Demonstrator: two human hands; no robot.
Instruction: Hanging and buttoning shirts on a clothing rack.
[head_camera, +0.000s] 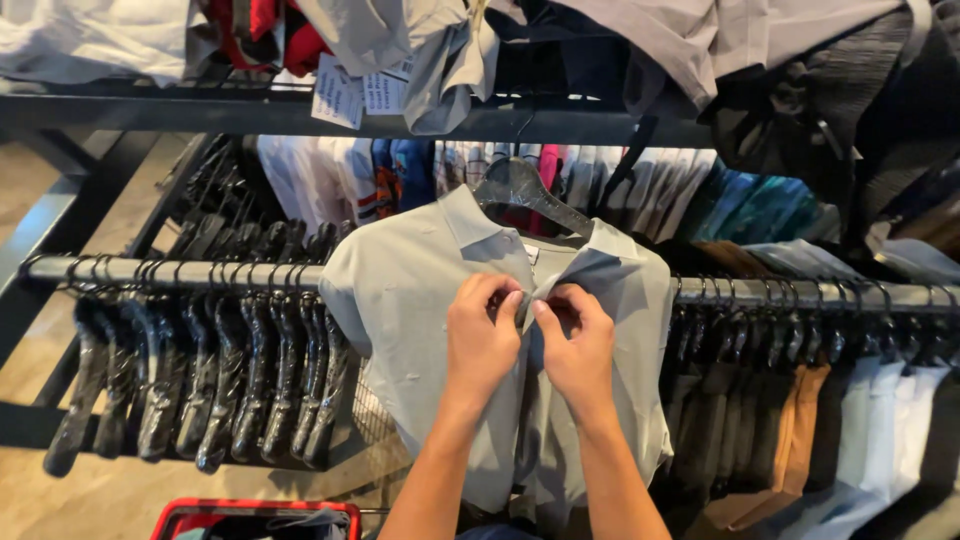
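A light grey collared shirt (410, 300) hangs on a dark hanger (525, 190) in front of a metal clothes rail (180, 271). My left hand (483, 335) pinches the shirt's front edge just below the collar. My right hand (575, 345) grips the opposite front edge, its fingertips touching those of the left at the middle of the chest. Both forearms reach up from the bottom of the view.
Several empty black hangers (200, 370) fill the rail's left part. Brown, white and dark garments (830, 420) hang on its right. Folded clothes with paper tags (340, 95) lie on an upper shelf. A red basket rim (255, 512) shows at the bottom.
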